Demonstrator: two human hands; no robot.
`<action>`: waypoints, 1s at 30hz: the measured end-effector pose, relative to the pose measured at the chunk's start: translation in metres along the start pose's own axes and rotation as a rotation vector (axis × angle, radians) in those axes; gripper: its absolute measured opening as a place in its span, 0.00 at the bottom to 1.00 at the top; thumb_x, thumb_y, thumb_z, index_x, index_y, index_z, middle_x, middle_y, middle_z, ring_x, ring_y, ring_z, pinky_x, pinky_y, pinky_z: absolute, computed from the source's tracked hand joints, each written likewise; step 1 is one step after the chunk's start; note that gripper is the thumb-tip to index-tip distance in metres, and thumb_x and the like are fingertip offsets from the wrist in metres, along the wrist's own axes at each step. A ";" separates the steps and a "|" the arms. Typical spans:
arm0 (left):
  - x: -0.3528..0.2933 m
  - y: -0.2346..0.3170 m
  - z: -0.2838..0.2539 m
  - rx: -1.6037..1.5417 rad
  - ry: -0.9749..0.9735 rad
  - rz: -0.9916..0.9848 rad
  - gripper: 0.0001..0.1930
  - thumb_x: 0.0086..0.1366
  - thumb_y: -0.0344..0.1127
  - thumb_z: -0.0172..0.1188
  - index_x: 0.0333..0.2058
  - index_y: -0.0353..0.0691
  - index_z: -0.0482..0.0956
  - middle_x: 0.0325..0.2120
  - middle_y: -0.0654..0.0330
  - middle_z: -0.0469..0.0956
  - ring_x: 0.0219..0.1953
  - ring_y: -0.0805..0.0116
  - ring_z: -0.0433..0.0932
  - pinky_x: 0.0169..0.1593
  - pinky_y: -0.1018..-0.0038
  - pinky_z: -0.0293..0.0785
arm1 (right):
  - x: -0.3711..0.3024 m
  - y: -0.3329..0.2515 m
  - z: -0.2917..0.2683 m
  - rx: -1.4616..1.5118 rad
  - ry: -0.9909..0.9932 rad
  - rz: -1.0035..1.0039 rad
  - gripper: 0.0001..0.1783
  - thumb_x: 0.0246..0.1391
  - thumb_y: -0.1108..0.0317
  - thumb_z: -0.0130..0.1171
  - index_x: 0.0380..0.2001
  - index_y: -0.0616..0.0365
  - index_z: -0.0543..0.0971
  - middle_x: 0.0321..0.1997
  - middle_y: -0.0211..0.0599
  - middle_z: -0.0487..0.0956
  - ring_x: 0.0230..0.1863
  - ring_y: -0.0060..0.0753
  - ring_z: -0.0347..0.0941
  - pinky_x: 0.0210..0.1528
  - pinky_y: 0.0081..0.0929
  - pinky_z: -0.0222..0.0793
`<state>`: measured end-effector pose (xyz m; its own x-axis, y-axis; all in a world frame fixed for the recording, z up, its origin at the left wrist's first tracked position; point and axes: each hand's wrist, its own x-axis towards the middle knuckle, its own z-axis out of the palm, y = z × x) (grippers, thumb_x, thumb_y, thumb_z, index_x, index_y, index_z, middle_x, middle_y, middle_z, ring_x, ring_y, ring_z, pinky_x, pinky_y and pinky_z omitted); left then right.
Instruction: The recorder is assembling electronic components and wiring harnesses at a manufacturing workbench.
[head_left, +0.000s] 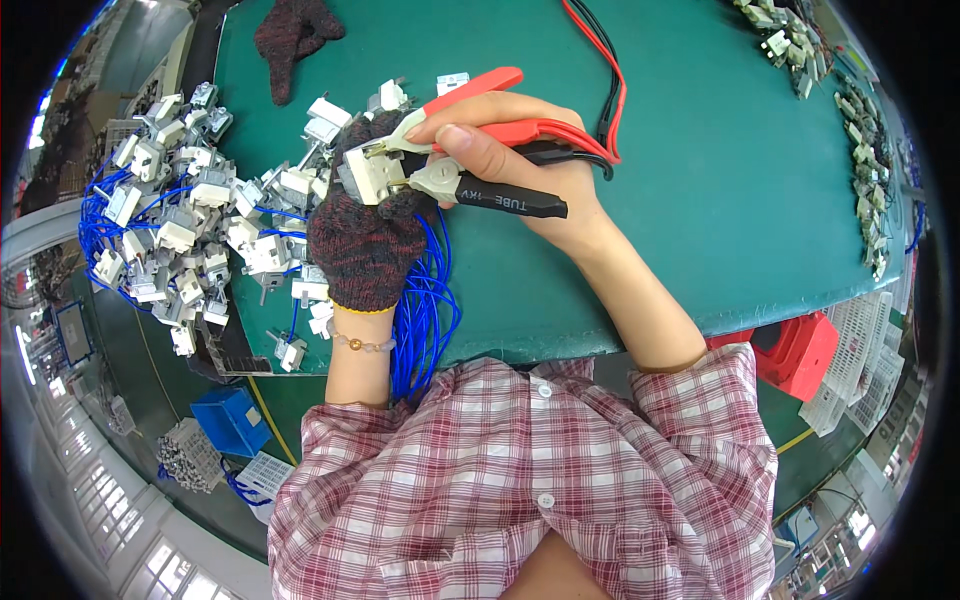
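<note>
Head view. Left hand (365, 235), in a dark knitted glove, was clamped around a white connector block (368, 172) held just above the green desk (700, 180). Right hand (510, 165), bare, was closed on red-handled pliers (470, 130), whose nose met the block's metal terminal.

The step looked like crimping or trimming at the terminal. Doing it well probably meant keeping the block steady in the glove, the nose square to the part, and the gloved fingertips out of the bite.

Left of the hands lay a heap of white blocks on blue wires (190, 225), touching the glove; blue leads (425, 310) hung over the near desk edge. A spare dark glove (292, 35) lay at the far edge, with red and black leads (600, 70) just behind the right hand. Open room lay to the right, on bare green surface.
</note>
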<state>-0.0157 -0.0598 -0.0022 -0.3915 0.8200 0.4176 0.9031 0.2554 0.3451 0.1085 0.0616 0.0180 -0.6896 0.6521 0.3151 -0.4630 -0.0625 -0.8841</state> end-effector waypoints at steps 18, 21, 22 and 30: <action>0.000 0.003 -0.004 -0.293 -0.077 -0.098 0.36 0.55 0.58 0.60 0.55 0.39 0.68 0.46 0.55 0.77 0.47 0.59 0.77 0.49 0.67 0.73 | 0.000 -0.006 -0.002 -0.046 -0.059 -0.016 0.08 0.49 0.73 0.64 0.35 0.60 0.81 0.34 0.34 0.81 0.36 0.24 0.77 0.40 0.21 0.72; 0.000 -0.002 -0.001 -0.309 -0.065 -0.082 0.36 0.56 0.58 0.59 0.56 0.38 0.67 0.46 0.55 0.77 0.47 0.60 0.77 0.48 0.68 0.74 | 0.001 -0.007 -0.004 -0.044 -0.076 0.009 0.09 0.49 0.73 0.64 0.36 0.60 0.81 0.36 0.35 0.81 0.36 0.24 0.77 0.41 0.21 0.72; 0.000 -0.004 0.001 -0.290 -0.068 -0.074 0.36 0.56 0.58 0.59 0.56 0.37 0.67 0.46 0.55 0.77 0.46 0.60 0.78 0.47 0.69 0.75 | 0.001 -0.006 -0.004 -0.050 -0.078 0.011 0.09 0.49 0.73 0.64 0.36 0.60 0.81 0.36 0.35 0.81 0.36 0.24 0.77 0.41 0.22 0.72; 0.003 -0.002 -0.002 -0.246 -0.060 -0.040 0.32 0.57 0.57 0.57 0.54 0.41 0.69 0.46 0.56 0.77 0.45 0.59 0.78 0.45 0.68 0.76 | -0.003 -0.012 0.002 -0.056 -0.035 0.067 0.09 0.49 0.73 0.64 0.36 0.60 0.80 0.37 0.35 0.81 0.37 0.25 0.77 0.42 0.22 0.72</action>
<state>-0.0197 -0.0587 0.0002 -0.4080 0.8426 0.3516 0.8144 0.1618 0.5573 0.1151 0.0593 0.0284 -0.7376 0.6207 0.2660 -0.3842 -0.0618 -0.9212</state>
